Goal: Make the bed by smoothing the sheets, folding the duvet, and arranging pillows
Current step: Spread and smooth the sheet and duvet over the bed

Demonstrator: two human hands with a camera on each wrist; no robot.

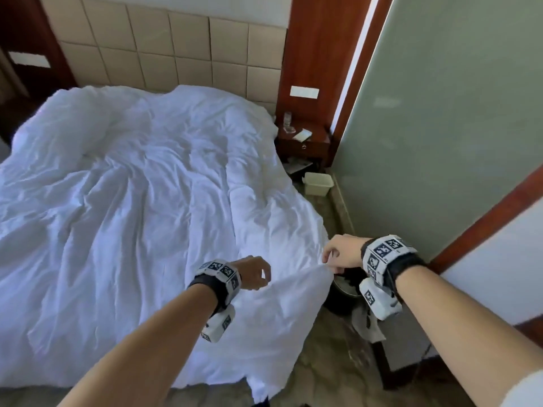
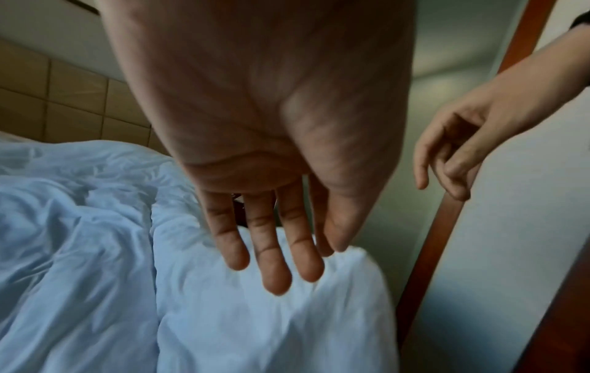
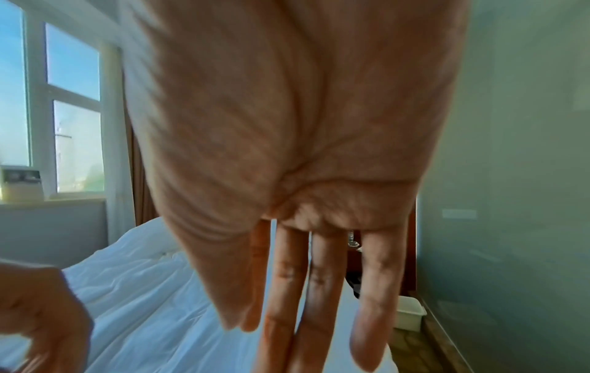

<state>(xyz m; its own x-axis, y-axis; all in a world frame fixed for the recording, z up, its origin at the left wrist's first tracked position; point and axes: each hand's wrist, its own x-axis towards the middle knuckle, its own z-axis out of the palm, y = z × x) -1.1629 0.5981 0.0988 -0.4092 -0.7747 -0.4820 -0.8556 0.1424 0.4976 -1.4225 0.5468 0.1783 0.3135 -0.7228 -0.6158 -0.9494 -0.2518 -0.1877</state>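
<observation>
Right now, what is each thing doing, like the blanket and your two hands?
Duvet, spread out, wrinkled.
Left hand, above the duvet, fingers loose, holding nothing.
Right hand, at the duvet's edge, fingers loose; the wrist views show no grip.
Drawer, shut.
Tub, upright, no lid.

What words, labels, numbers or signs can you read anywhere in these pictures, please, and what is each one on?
No readable text anywhere.
Wrist bands: black-and-white coded squares, no letters or numbers.
White wall plate: blank as far as visible.
Paper on the nightstand: too small and blurred to read.
Box on the windowsill: its dark label is too blurred to read.
</observation>
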